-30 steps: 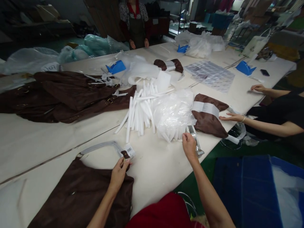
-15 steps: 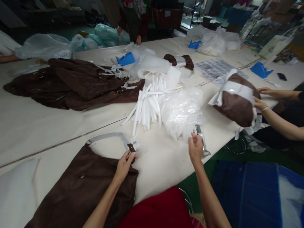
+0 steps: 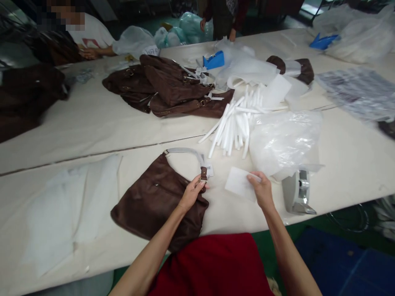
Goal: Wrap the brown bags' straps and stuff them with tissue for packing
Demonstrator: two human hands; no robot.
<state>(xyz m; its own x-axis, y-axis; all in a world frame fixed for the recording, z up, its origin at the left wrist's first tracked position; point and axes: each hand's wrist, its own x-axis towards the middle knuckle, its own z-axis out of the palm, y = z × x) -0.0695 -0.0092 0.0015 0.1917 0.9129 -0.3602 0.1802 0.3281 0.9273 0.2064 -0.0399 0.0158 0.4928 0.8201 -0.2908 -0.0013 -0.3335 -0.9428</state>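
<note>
A brown handbag lies on the table in front of me, its strap wrapped in pale grey material. My left hand pinches the strap's brown end at the buckle, beside a white tag. Between the thumb and fingers of my right hand is a small white foam sheet, held just right of the bag. A grey tape dispenser stands to the right of that hand. Clear plastic bags lie just beyond it.
White foam sticks are heaped mid-table, near a pile of brown handbags. Translucent sheets lie at left. A blue tape dispenser and a wrapped brown bundle sit further back. Other people stand across the table.
My right hand now holds a small white sheet and has moved away from the dispenser. My left hand stays on the strap end. The view has swung left.
</note>
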